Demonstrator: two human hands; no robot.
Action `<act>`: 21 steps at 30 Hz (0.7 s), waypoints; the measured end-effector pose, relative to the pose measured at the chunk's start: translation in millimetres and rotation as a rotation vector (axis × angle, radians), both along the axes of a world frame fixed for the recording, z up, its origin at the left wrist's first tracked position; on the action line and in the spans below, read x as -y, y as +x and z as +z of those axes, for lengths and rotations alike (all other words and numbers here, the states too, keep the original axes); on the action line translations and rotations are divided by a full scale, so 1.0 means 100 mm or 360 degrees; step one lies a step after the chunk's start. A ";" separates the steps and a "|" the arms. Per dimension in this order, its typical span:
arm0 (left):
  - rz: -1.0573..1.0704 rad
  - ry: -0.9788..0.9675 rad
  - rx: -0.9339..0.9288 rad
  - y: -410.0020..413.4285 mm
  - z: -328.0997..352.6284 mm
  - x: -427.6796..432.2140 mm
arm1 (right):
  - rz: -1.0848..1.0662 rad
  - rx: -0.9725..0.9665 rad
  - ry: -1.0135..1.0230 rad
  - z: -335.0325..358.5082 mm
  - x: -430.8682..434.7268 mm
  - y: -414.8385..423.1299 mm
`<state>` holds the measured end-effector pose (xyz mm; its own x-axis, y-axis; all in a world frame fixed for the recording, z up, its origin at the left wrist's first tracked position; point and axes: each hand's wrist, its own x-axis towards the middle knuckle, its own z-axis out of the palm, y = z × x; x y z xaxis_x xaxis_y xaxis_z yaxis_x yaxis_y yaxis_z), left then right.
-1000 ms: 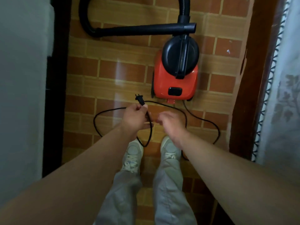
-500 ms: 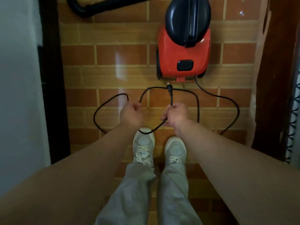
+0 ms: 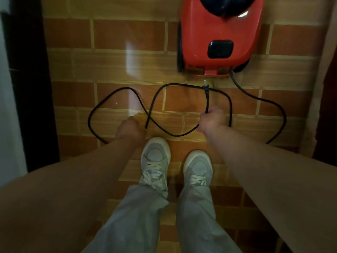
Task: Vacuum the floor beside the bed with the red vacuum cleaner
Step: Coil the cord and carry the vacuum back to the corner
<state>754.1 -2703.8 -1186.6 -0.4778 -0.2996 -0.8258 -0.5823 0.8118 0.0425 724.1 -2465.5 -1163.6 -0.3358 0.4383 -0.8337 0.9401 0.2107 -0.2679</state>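
Note:
The red vacuum cleaner (image 3: pixel 218 33) stands on the tiled floor at the top, with only its rear half and black button in frame. Its black power cord (image 3: pixel 264 101) leaves the back and lies in loose loops on the tiles in front of my shoes. My right hand (image 3: pixel 212 121) grips the cord a short way below the plug (image 3: pixel 206 87), which points up toward the vacuum. My left hand (image 3: pixel 130 129) is curled into a fist at another stretch of the cord; a cord section meets it on its right side.
A dark wooden bed frame (image 3: pixel 31 88) with pale bedding runs down the left edge. Dark wood furniture (image 3: pixel 326 106) borders the right. My two white sneakers (image 3: pixel 156 161) stand close together just below the cord loops on the narrow tiled strip.
The plug has passed from my left hand to my right, and my hands have spread apart. The view has tipped down and closer, so the hose and the vacuum's top are out of frame.

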 end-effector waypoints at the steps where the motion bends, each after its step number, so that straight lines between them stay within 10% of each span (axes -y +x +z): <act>1: 0.0016 0.0007 -0.0019 0.02 -0.06 -0.02 | 0.0007 -0.0042 0.0051 0.02 -0.03 -0.01; 15: -0.0305 -0.0081 -0.0247 0.12 -0.11 -0.23 | 0.0281 -0.0312 0.0095 -0.09 -0.23 0.08; 21: -0.1065 0.0082 -0.0770 0.10 0.60 -0.19 | 0.0371 -0.0274 0.0052 0.23 -0.27 0.18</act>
